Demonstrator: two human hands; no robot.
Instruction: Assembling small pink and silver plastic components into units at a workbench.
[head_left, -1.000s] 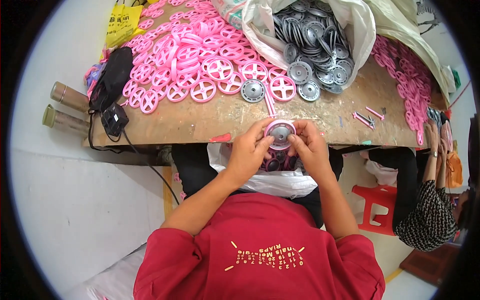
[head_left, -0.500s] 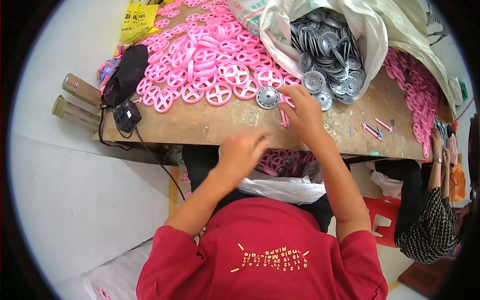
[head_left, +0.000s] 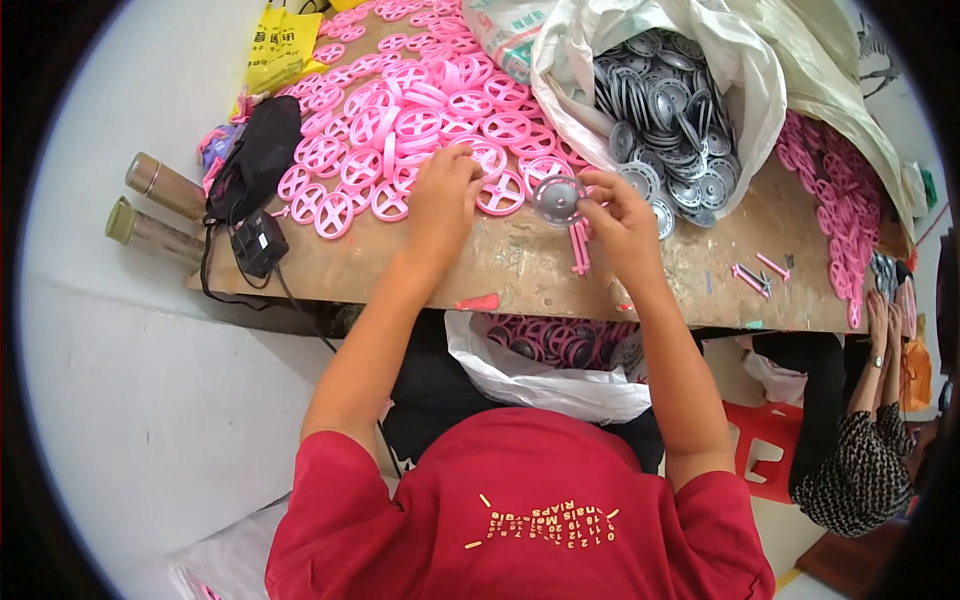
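Note:
A grey plastic wheel disc (head_left: 557,201) is lifted off the table, its rim pinched between the thumb and fingers of my right hand (head_left: 622,215). Just below it lie some pink plastic pins (head_left: 579,248). My left hand (head_left: 446,195) is at the near side of a heap of pink spoked wheels (head_left: 418,122), its fingers closed on the edge of one pink wheel (head_left: 484,158); the fingertips are partly hidden. More grey discs (head_left: 660,105) fill an open white sack (head_left: 755,70) to the right, with several spilling from its mouth.
Loose pins (head_left: 752,278) lie on the table's right part, before another pink heap (head_left: 835,220). A black adapter (head_left: 258,243) and two bottles (head_left: 160,180) stand left. Below the edge, a white bag (head_left: 490,372) holds pink-and-grey wheels. A co-worker (head_left: 855,460) sits at right.
My right hand has raised the grey disc off the table. My left hand has gone from near the table edge forward to the pink heap and closed on a wheel.

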